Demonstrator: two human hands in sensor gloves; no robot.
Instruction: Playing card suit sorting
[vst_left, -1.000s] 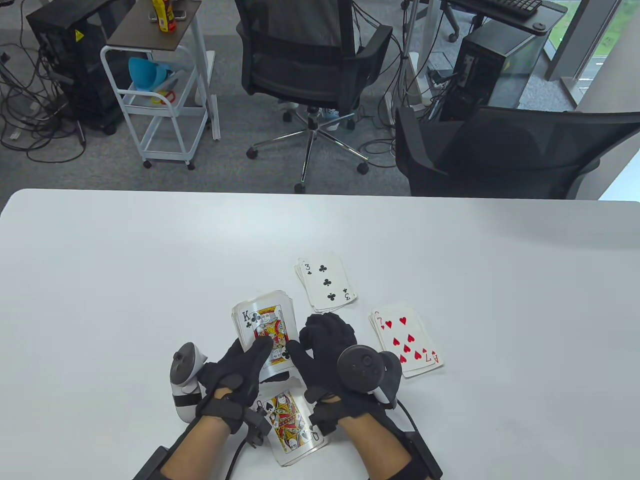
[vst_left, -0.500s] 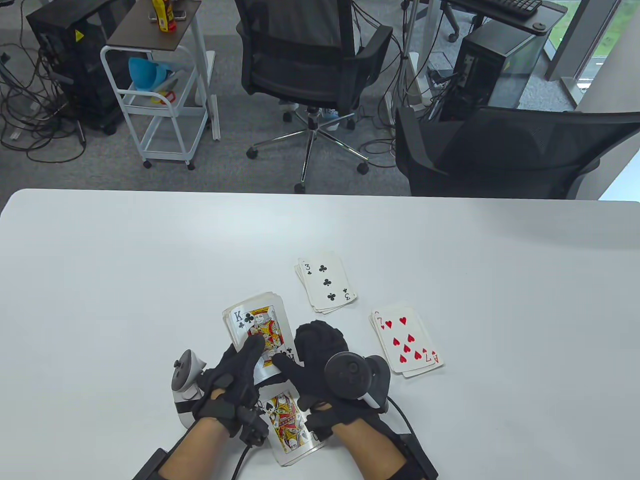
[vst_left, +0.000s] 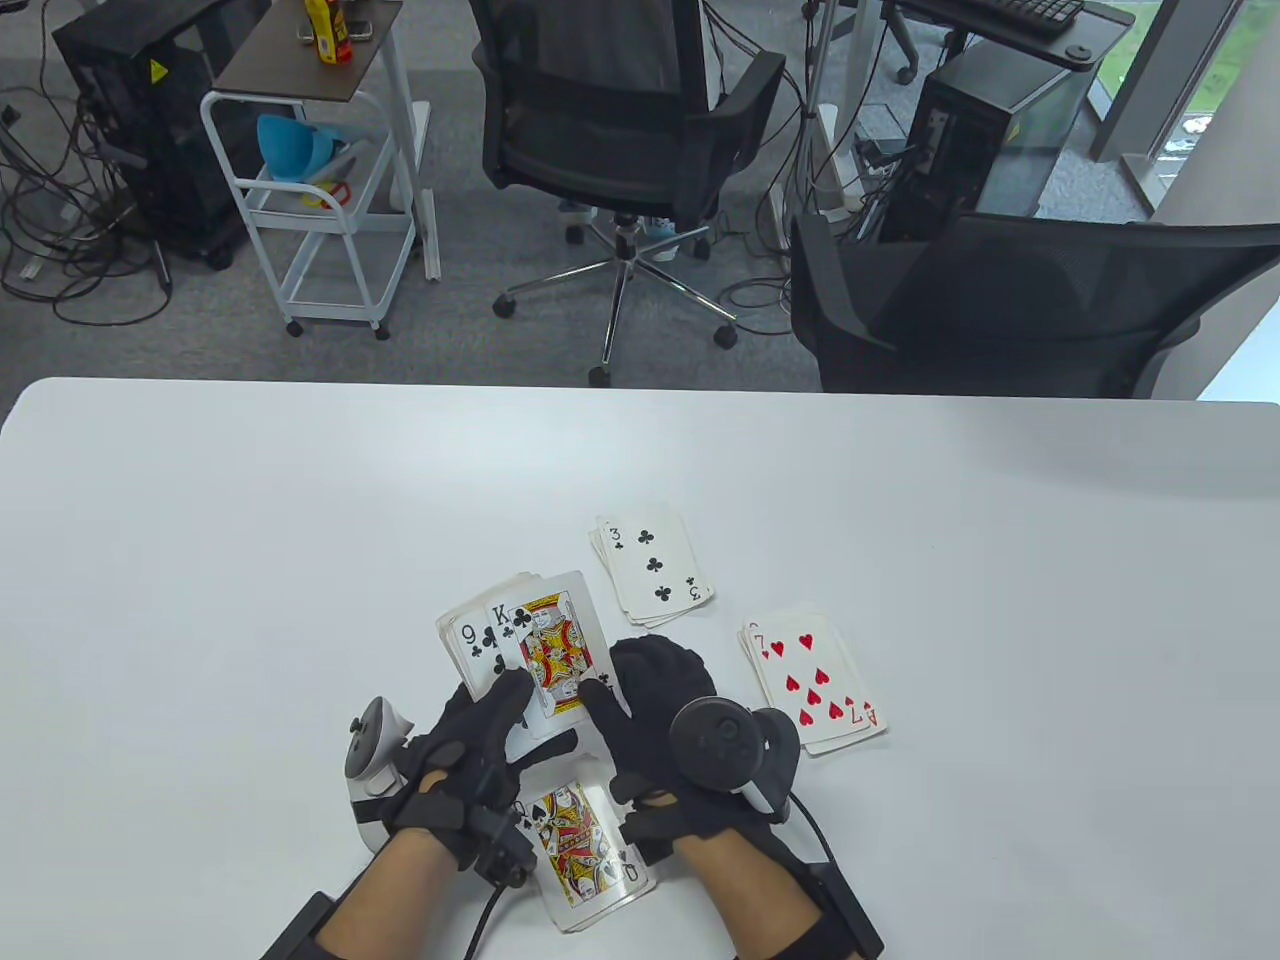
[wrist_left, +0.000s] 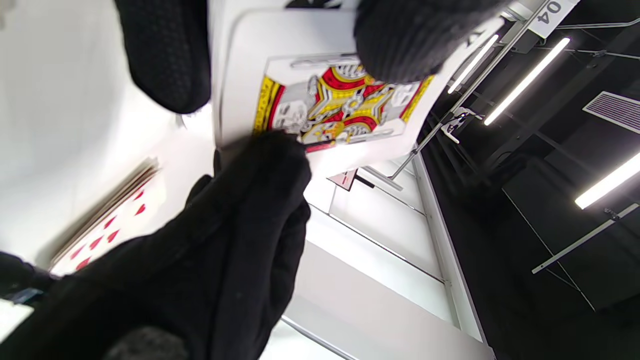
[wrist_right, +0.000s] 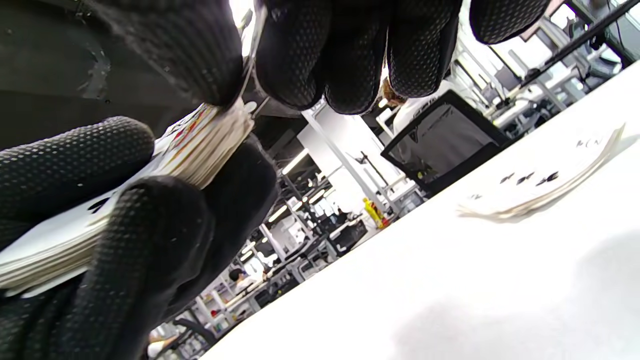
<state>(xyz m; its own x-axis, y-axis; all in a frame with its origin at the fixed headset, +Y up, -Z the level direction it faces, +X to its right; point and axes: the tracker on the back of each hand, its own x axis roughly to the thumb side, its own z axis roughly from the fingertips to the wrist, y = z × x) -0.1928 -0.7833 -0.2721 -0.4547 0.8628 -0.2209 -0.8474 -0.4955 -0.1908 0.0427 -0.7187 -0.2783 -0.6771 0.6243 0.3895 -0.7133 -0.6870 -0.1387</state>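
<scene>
holding the deck (vst_left: 500, 650) above the table (vst_left: 200, 560), left hand (vst_left: 470, 740) is gripping it while right hand (vst_left: 650, 700) is pinching the king of clubs (vst_left: 555, 650), sliding it off. risk: the 9 of clubs (vst_left: 475, 645) underneath is dragging along, or the king is missing the clubs pile (vst_left: 655, 565) and landing on the hearts pile (vst_left: 815, 685) nearby.

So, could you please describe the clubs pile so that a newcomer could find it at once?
On the white table, look just beyond the two gloved hands: three face-up piles lie there. The clubs pile is the farthest one, topped by a black three, unlike the red seven of hearts pile to its right.
</scene>
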